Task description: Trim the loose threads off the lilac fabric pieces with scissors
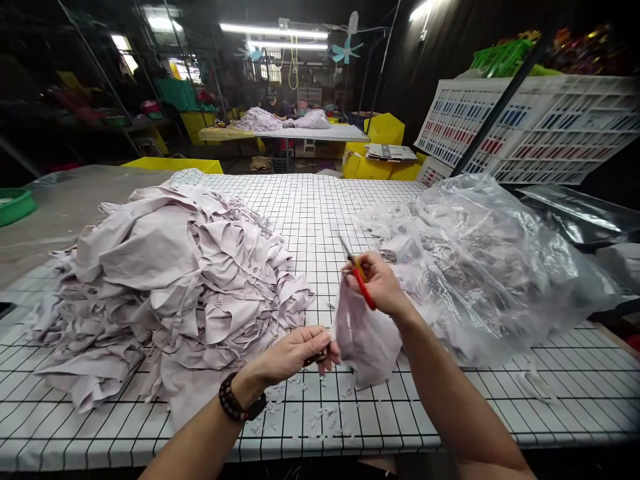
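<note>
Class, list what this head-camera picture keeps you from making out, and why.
All in the head view:
Part of the red-handled scissors: hidden by the right hand.
Anything inside the left hand: hidden by the hand itself.
Green basin's outer side: cut off by the left edge.
Tabletop beneath the cloth pile: covered by it.
</note>
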`<state>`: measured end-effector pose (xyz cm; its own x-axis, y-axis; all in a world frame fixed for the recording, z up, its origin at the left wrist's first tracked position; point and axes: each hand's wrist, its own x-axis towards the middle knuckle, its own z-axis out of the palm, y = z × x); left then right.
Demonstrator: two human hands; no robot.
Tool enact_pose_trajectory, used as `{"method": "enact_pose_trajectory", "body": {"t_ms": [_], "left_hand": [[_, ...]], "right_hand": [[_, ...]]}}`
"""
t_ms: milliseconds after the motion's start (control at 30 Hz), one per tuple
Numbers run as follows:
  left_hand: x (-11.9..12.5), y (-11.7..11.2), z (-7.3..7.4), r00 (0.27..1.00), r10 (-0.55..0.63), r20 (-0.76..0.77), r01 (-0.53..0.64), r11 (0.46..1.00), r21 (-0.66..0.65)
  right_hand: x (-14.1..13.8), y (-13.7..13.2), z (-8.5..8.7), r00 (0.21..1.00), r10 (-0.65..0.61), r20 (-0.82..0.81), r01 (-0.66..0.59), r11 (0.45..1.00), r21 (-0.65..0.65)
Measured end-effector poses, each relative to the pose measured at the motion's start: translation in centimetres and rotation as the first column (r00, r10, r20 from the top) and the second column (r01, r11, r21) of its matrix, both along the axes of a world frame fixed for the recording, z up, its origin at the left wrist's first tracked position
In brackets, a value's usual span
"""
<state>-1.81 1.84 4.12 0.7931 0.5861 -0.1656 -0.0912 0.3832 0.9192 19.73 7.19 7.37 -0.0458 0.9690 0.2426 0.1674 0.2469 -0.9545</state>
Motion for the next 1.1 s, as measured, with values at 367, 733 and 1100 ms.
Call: {"method": "enact_pose_trajectory", "body": {"t_ms": [367,733,1100], "left_hand": [[1.6,-1.4,-0.6,0.956,0.278,0.099,-0.264,0.955,-0.132],[1.9,-2.4,0.0,0.899,0.438,0.022,-0.428,0.865,0.263],[2.2,-1.6,-1.6,0.903,0.407,0.135,-0.428,0.876,0.221]], "right_hand": [[-1.2,-8.7,-4.5,0.931,0.130,-0.342,-0.280,0.854,-0.439],[-1.0,-8.1,-6.7,0.939,-0.091,-0.331,-0.044,0.925,-0.378],[1.0,-11.0,-3.3,0.948,0.001,0.317,0.106,0.942,-0.318]]}}
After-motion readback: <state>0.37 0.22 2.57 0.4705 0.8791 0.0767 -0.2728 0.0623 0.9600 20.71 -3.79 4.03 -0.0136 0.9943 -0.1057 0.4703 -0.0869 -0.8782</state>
